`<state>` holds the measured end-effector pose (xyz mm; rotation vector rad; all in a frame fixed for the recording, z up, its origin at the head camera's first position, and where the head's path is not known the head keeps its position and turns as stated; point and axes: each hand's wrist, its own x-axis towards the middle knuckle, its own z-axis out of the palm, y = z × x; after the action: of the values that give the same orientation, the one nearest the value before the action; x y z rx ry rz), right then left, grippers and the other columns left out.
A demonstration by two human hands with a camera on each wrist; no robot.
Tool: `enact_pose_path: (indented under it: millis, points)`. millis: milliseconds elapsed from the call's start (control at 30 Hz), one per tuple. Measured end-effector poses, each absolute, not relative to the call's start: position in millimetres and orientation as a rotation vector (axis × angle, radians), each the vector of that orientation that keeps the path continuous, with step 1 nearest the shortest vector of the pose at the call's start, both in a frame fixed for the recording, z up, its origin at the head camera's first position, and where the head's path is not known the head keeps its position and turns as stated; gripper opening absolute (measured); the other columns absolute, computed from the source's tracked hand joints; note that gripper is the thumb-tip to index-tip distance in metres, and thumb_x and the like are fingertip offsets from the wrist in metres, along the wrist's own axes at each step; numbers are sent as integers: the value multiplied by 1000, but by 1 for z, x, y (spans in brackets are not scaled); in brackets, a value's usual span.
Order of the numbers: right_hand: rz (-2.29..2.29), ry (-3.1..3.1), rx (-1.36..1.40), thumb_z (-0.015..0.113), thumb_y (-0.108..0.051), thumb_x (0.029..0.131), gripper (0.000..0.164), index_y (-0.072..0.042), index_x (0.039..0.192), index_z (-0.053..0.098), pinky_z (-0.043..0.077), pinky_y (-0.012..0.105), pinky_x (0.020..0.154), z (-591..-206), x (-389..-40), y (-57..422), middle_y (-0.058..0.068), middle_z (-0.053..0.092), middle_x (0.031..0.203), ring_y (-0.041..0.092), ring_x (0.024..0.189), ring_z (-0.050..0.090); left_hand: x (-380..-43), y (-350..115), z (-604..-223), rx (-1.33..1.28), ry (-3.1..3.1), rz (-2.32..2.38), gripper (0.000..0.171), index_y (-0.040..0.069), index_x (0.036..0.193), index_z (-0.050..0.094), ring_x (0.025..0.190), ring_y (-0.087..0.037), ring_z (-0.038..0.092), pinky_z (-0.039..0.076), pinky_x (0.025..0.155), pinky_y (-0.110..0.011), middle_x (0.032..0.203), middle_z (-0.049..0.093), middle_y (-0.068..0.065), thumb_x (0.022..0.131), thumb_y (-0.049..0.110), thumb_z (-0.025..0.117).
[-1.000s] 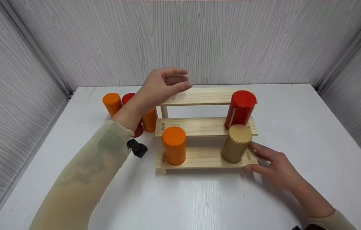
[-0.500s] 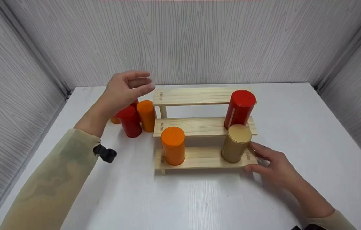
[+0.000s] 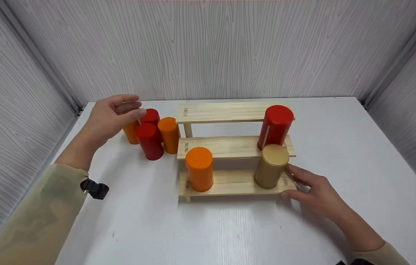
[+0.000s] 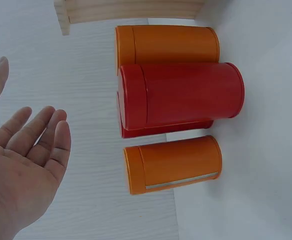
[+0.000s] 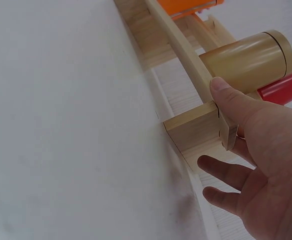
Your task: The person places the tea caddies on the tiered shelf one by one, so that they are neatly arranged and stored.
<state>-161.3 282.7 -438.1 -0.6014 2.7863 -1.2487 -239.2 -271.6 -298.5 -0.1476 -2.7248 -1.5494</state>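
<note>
My left hand point(image 3: 106, 119) is held in the air beside a group of lidded cans, its fingers loosely bent and holding nothing. Two red cans point(image 3: 150, 144) and two orange cans point(image 3: 170, 137) stand close together there; the hand partly covers the leftmost orange can point(image 3: 131, 133). In the right wrist view, my right hand point(image 5: 271, 165) pinches the end of the lowest board of a three-step wooden shelf point(image 3: 235, 183), thumb on top. A gold can point(image 3: 271, 171) and an orange can point(image 3: 200, 171) stand on that board. On the middle board is a red can point(image 3: 276, 129).
The top board point(image 3: 226, 111) of the shelf is bare. White table surface point(image 3: 193, 235) extends in front of the shelf and to both sides. Grained panels point(image 3: 215, 51) enclose the table at the back and sides.
My left hand has moved left and lower, from over the top board to beside the loose cans, uncovering most of them. The right hand keeps its grip on the shelf end.
</note>
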Motion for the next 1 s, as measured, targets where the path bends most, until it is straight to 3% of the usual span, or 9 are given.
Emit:
enact_pose_path:
  millis: [533, 1000]
  points:
    - [-1244, 2782, -585, 90, -39, 86, 87, -13, 159, 50, 52, 54, 106, -438, -163, 280, 9, 53, 158, 33, 139, 58, -243, -296, -343, -28, -2746, -1611, 80, 11, 160, 46, 148, -29, 47, 39, 121, -52, 158, 54, -12, 96, 48, 78]
    - [-1235, 2768, -562, 89, -43, 86, 89, -17, 161, 49, 52, 54, 107, -436, -164, 278, 7, 52, 159, 33, 141, 56, -241, -291, -369, -22, -2789, -1661, 86, 10, 164, 39, 146, -28, 50, 46, 115, -44, 156, 54, -13, 96, 46, 79]
